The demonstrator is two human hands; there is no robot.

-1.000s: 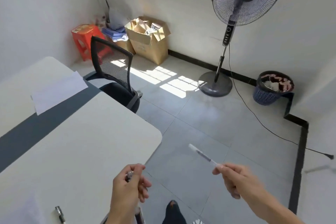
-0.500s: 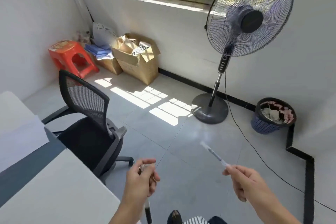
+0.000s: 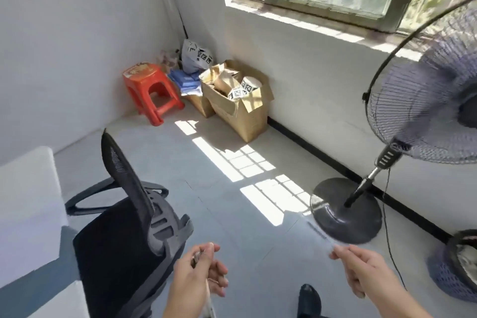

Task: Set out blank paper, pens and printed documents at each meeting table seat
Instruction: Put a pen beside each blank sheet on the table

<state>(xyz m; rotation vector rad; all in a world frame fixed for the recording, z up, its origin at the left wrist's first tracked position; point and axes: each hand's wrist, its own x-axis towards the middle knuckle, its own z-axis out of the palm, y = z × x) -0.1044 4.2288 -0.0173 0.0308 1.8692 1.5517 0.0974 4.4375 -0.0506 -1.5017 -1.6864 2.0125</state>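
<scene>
My right hand (image 3: 366,271) pinches a clear pen (image 3: 318,233) that points up and left over the floor; the pen is motion-blurred. Pens also fill my left hand (image 3: 198,276), held in front of me, their tips at my thumb and their shafts (image 3: 210,304) running down below the palm. A blank white sheet (image 3: 28,204) lies on the white and grey meeting table (image 3: 41,289) at the left edge. A black mesh office chair (image 3: 124,235) stands at the table, just left of my left hand.
A standing fan (image 3: 423,121) rises at the right on a round base (image 3: 346,214), its cord trailing along the floor. A blue waste basket (image 3: 456,268) sits at the far right. Cardboard boxes (image 3: 240,100) and a red plastic stool (image 3: 152,90) stand in the corner under the window.
The view has swung right and up, so most of the table has slid out of frame and the chair is now close. Both hands keep their pens.
</scene>
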